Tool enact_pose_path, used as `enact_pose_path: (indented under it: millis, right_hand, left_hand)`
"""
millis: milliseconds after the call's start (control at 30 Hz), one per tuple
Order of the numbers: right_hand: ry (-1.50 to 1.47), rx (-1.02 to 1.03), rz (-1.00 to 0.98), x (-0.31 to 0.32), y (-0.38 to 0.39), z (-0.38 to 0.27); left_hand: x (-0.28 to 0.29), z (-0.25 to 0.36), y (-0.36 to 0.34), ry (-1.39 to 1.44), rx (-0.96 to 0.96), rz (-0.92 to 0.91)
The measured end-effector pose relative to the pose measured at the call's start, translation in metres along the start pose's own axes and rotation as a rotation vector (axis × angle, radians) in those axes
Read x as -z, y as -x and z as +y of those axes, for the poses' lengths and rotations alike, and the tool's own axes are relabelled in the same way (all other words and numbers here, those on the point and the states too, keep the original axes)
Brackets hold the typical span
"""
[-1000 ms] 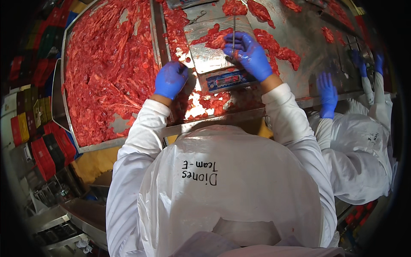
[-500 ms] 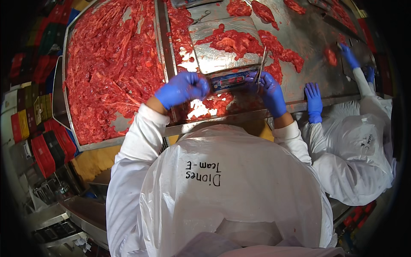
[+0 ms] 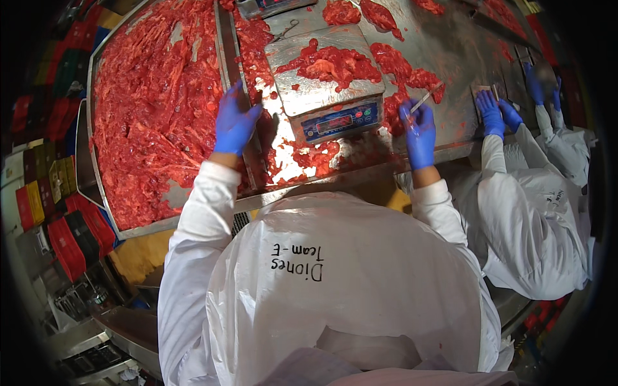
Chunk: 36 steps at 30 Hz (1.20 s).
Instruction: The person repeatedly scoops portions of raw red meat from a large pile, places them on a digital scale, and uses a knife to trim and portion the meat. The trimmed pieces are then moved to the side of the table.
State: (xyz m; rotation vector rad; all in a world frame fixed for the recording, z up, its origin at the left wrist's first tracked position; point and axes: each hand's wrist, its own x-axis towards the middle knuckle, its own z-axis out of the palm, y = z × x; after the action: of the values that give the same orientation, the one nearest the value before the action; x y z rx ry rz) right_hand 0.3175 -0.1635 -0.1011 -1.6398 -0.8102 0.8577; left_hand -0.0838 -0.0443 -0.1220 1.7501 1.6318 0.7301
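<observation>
Right hand (image 3: 418, 132) gripping knife (image 3: 426, 98), beside scale (image 3: 328, 96)

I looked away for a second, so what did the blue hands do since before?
The left hand moved left from the scale to the tray of red meat. The right hand pulled back a little to the scale's right, keeping its thin tool. Scale and meat stayed put.

Single head-worn fisheye view, looking steeply down, close over steel table (image 3: 463, 58)
</observation>
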Motion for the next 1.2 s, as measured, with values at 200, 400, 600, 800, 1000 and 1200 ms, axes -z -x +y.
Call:
enact_pose_path:
  millis: [200,400,600,800,1000,1200]
  right_hand:
    - [0.491,0.486,-0.222,-0.114,-0.029,-0.062]
    - [-0.235,0.198,-0.314,-0.083,-0.043,-0.069]
    - [-0.213,0.148,-0.153,-0.048,-0.047,-0.030]
    - [-0.121,0.205,-0.259,-0.042,-0.034,-0.035]
    - [-0.465,-0.123,-0.328,-0.013,-0.023,-0.017]
    - [-0.297,-0.075,-0.607,0.005,-0.019,0.002]
  left_hand:
    - [-0.084,0.111,-0.033,-0.305,-0.376,-0.118]
    - [-0.014,0.117,-0.027,0.484,-0.185,-0.209]
    - [-0.034,0.092,-0.047,-0.723,-0.367,-0.241]
    - [-0.060,0.101,-0.064,-0.311,-0.528,-0.241]
    - [-0.030,0.089,-0.041,0.420,-0.222,-0.150]
    - [0.031,-0.001,-0.040,0.463,0.346,0.002]
